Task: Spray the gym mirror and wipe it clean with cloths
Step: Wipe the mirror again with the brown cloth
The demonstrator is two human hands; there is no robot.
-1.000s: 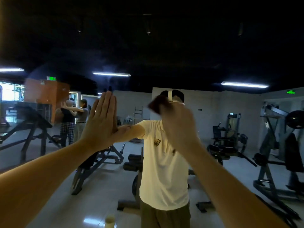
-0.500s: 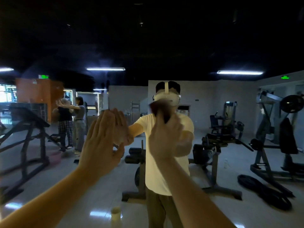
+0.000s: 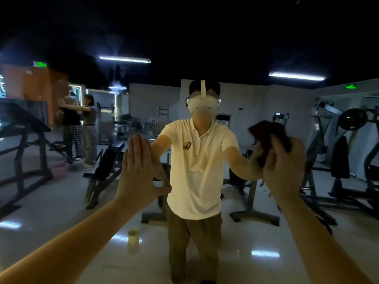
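Note:
The gym mirror [image 3: 235,48] fills the whole view and reflects me and the room. My left hand [image 3: 139,171] lies flat against the glass, fingers straight and together, pointing up. My right hand [image 3: 284,171] holds a bunched dark red cloth [image 3: 268,134] against the mirror at the right, about chest height; the cloth sticks out above my fingers. A pale spray bottle [image 3: 133,239] stands low at the foot of the mirror, between my arms, and looks blurred.
The reflection shows weight benches [image 3: 106,165] and machines [image 3: 348,152] on a shiny tiled floor, two other people [image 3: 80,124] at the left by a pink basin [image 3: 59,168], and ceiling strip lights.
My right hand has swept the cloth from in front of the reflected head down and to the right. The left hand has slid lower on the glass. The view has tilted down.

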